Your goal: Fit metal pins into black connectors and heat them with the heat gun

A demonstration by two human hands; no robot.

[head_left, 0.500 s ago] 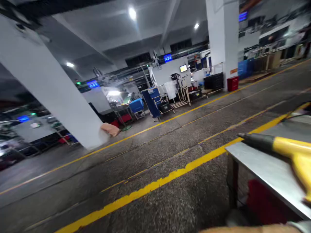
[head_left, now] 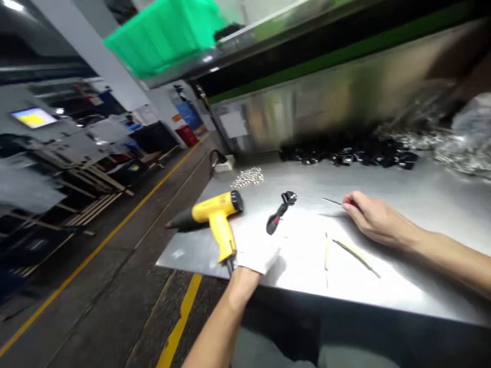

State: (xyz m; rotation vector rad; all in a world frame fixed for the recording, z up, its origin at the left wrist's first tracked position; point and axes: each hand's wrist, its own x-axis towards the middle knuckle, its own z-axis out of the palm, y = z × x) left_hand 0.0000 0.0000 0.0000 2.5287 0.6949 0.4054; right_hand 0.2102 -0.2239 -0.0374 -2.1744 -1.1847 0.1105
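My left hand (head_left: 261,253), in a white glove, is closed at the front left of the metal table (head_left: 299,271). A small black part with a shiny end (head_left: 282,212) sticks up from it; glare blurs the glove's fingers. My right hand (head_left: 370,217), bare, pinches a thin metal rod (head_left: 332,202) above the table, its tip pointing left. Left of my gloved hand lies a yellow heat gun (head_left: 218,214) with a black nozzle. Between my hands rest a slim pale-handled tool (head_left: 327,251) and a second pale stick with a dark strip (head_left: 358,255).
Small silvery pieces (head_left: 248,177) lie in rows at the back left. Black parts (head_left: 349,156) and a heap of shiny metal pieces (head_left: 466,153) line the back. Overhead, a green bin (head_left: 164,36) stands on a shelf. An aisle with yellow lines (head_left: 115,240) runs at left.
My view has swung right and down, from the aisle to the table. Both hands, the rod and the black part now show; the heat gun appears farther left.
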